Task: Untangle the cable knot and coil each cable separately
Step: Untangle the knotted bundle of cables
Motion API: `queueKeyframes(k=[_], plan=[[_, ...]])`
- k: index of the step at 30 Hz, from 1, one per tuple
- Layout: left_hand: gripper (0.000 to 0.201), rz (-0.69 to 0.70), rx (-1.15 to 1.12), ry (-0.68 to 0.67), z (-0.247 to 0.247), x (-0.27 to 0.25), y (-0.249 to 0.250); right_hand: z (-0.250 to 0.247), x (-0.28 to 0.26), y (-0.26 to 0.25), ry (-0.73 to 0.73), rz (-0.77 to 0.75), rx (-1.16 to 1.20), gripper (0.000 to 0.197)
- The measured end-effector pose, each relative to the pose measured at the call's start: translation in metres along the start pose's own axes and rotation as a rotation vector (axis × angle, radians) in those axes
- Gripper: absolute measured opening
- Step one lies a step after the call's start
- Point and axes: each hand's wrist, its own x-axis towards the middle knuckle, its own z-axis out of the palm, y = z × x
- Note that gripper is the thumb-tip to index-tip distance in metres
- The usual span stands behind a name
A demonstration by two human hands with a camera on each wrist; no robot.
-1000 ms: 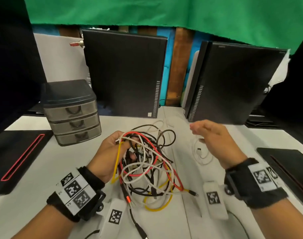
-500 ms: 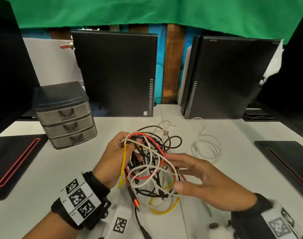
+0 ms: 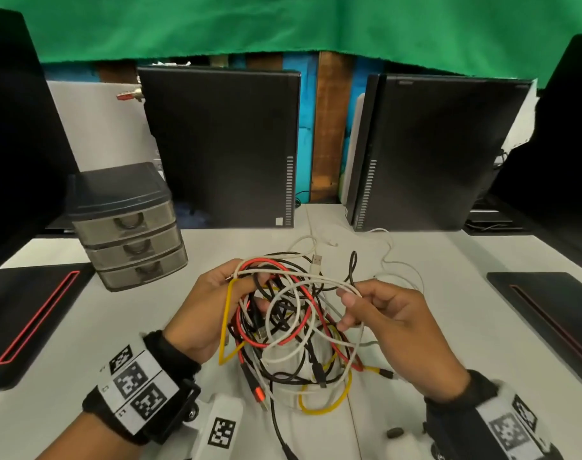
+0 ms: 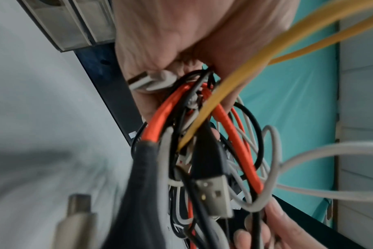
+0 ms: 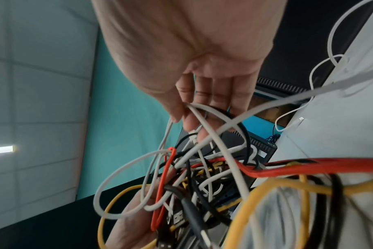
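A tangle of red, white, black and yellow cables (image 3: 292, 323) hangs above the white table (image 3: 84, 327), held between both hands. My left hand (image 3: 216, 303) grips the knot's upper left side, fingers curled round several strands (image 4: 181, 104). My right hand (image 3: 375, 310) pinches a white cable loop (image 3: 346, 288) on the knot's right side, seen close up as a white strand (image 5: 194, 107) between thumb and fingers. A red plug end (image 3: 258, 391) and a yellow loop (image 3: 326, 406) dangle below. A separate thin white cable (image 3: 402, 267) lies on the table behind my right hand.
A grey three-drawer organiser (image 3: 127, 224) stands at the left. Two dark computer cases (image 3: 223, 144) (image 3: 435, 154) stand upright at the back. Black mats with red lines (image 3: 34, 323) (image 3: 555, 313) lie at both sides. A green cloth hangs above.
My right hand came from above the loose white cable to the knot and now pinches a white loop there. My left hand kept its grip on the knot.
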Motion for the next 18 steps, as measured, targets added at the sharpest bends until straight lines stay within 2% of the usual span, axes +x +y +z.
queueKeyframes(k=[5,8,9,10,11,13,18], plan=[[0.023,-0.077,-0.174,0.009,-0.001,0.004,0.001,0.006,-0.002,-0.001,-0.086,0.012,-0.037,0.017],[0.021,-0.118,-0.243,0.051,-0.005,0.006,0.004,0.004,-0.001,0.004,-0.081,0.047,-0.111,0.042],[0.018,-0.131,-0.239,0.07,-0.007,0.007,0.005,0.003,0.0,0.006,-0.07,0.067,-0.116,0.048],[0.023,-0.135,-0.245,0.085,-0.007,0.006,0.007,0.001,0.001,0.008,-0.054,0.087,-0.106,0.05],[0.03,-0.13,-0.269,0.09,-0.009,0.006,0.008,0.0,0.002,0.01,-0.032,0.108,-0.092,0.048],[0.028,-0.115,-0.323,0.108,-0.012,0.006,0.01,-0.003,0.004,0.011,-0.017,0.154,-0.069,0.042],[0.02,-0.122,-0.465,0.164,-0.016,0.008,0.011,-0.005,0.004,0.012,-0.19,0.246,-0.127,0.029]])
